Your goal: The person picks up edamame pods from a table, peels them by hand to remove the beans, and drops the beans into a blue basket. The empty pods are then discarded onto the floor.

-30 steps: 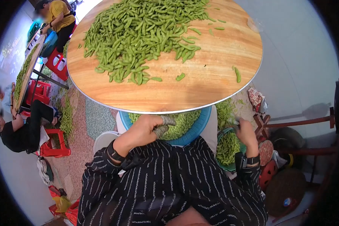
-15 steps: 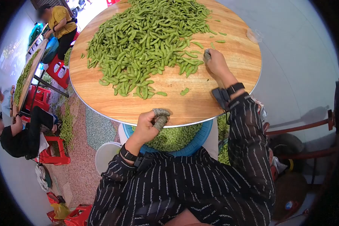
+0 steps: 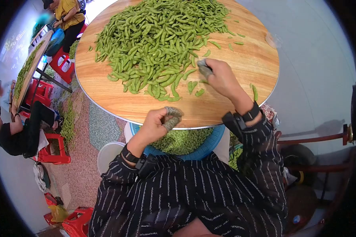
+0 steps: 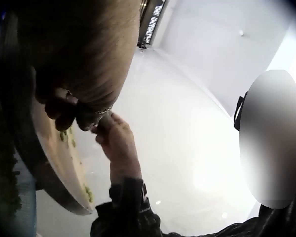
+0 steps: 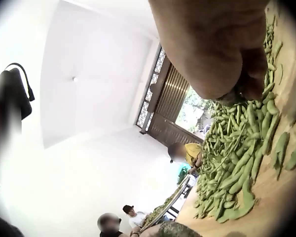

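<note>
A heap of green soybean pods covers the far and middle part of a round wooden table. My right hand is low over the tabletop at the heap's right edge, loose pods beside its fingertips. Grey wrapping covers its thumb and forefinger; I cannot tell whether they pinch a pod. At the near rim, my left hand has its wrapped thumb and forefinger loosely curled, with no pod visible between them. Below the rim, a blue basin holds shelled green beans, partly hidden by the table.
A white bucket stands on the floor at left. More pods show low at right, partly behind my sleeve. Red stools and a second pod-covered table with seated people are farther left. A wooden frame stands at right.
My right hand rose from the container at lower right onto the table, then moved left along the heap; several pods there shifted. My left hand rose from over the basin to the table's near rim.
</note>
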The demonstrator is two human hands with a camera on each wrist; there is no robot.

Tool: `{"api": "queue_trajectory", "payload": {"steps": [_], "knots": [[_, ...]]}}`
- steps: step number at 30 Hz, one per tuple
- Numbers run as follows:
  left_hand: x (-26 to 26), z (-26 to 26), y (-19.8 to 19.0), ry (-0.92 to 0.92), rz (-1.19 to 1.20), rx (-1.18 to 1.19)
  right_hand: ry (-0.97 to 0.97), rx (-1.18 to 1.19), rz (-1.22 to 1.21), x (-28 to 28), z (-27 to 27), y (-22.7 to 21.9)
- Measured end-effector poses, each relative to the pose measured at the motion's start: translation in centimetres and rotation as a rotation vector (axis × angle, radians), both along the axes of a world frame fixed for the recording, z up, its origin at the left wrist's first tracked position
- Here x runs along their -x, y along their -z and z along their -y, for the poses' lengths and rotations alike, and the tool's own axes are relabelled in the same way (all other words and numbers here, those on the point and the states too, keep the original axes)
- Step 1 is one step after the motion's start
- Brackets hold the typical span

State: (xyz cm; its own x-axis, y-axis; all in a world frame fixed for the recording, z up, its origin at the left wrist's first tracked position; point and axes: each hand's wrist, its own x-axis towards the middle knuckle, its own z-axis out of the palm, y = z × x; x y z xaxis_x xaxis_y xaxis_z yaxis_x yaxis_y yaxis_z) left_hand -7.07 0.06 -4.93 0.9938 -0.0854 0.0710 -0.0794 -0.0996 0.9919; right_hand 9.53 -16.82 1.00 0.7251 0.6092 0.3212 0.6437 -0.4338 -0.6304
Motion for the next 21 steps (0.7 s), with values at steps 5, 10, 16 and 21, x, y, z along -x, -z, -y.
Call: {"api": "queue_trajectory", "payload": {"steps": [5,10,16,21], "knots": [[-3.0,-2.3,-3.4,-0.204,0.149,-0.408,0.011,-0.022,-0.126,3.5,3.9,1.7],[-9.3,-3.6,-3.1,-0.257,0.367,-0.873,0.033,-0.164,-0.369,7.7,5.2,3.1],[-12.7,-3.3,-2.2,-0.058,0.404,-1.134,0.042,-0.297,-0.463,10.6,6.2,5.1],[-11.5,-2.8,-3.3,-0.200,0.448,-1.064,0.043,-0.430,-0.622,11.4,5.0,4.3]]}}
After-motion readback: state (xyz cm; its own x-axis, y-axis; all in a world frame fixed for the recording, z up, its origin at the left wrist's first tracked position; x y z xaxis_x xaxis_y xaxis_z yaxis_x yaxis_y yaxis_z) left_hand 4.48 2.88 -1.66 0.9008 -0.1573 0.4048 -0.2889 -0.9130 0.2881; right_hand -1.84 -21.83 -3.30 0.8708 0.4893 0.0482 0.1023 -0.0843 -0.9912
